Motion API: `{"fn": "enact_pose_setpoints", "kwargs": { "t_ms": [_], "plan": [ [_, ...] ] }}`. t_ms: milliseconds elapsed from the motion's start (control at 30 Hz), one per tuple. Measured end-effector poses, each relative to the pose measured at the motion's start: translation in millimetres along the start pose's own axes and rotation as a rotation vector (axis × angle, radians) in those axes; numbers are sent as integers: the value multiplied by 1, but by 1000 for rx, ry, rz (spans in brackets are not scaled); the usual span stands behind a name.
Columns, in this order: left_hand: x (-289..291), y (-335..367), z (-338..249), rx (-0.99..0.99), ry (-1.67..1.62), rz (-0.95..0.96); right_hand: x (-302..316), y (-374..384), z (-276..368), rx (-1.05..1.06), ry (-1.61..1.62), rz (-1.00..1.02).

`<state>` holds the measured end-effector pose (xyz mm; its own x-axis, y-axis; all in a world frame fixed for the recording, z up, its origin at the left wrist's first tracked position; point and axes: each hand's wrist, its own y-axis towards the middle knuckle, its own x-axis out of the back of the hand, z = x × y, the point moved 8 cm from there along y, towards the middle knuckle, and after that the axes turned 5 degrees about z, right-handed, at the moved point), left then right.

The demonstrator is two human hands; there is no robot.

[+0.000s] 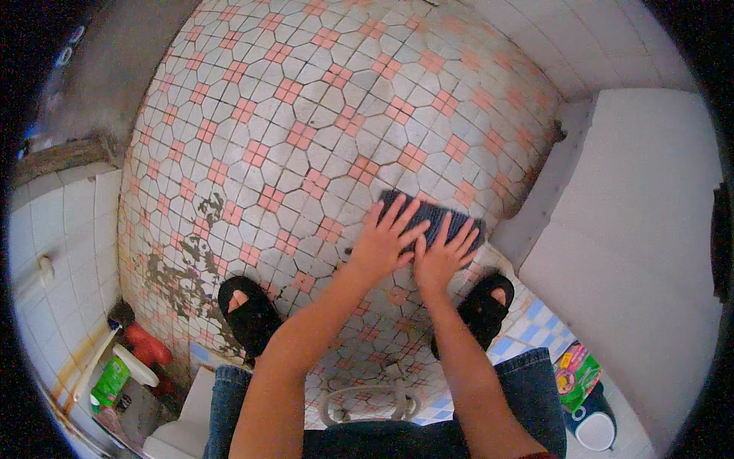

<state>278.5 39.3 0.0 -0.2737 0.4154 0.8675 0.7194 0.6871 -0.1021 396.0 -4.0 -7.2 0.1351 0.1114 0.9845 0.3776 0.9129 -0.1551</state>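
Note:
A dark, ribbed, folded cloth (pixel 434 213) lies on the tiled floor in front of me, right of the middle. My left hand (pixel 384 236) rests flat on its left part, fingers spread. On its right part lies my right hand (pixel 443 254), also flat with the fingers apart. The hands are side by side, thumbs close together. Both palms press down from above and neither hand wraps round the cloth. Its underside and part of its near edge are hidden.
My feet in black slippers (pixel 252 320) stand either side of my arms. A large pale panel (pixel 627 252) rises at right, near a green-pink packet (pixel 577 376) and a white-lidded container (pixel 595 430). White wall tiles, a red object (pixel 147 344) and a green-labelled bottle (pixel 112 381) are at left.

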Motion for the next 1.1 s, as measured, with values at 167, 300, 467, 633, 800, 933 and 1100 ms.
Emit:
{"fn": "enact_pose_setpoints", "kwargs": {
  "t_ms": [167,300,467,633,800,933,1100],
  "plan": [
    [39,34,50,133,102,-92,5,74,40,44,-2,-67],
    [55,18,79,269,114,-160,6,90,79,128,4,-71],
    [37,-34,71,422,95,-188,0,56,93,322,34,33],
    [10,-85,33,532,88,-147,-10,-4,80,412,-1,114],
    [-38,-139,-17,597,73,2,-17,-80,48,447,-13,173],
    [-68,-188,-50,544,106,-59,-36,-143,26,407,-6,284],
    [-35,-172,-25,469,33,-87,-26,-116,48,369,52,224]
  ]
}}
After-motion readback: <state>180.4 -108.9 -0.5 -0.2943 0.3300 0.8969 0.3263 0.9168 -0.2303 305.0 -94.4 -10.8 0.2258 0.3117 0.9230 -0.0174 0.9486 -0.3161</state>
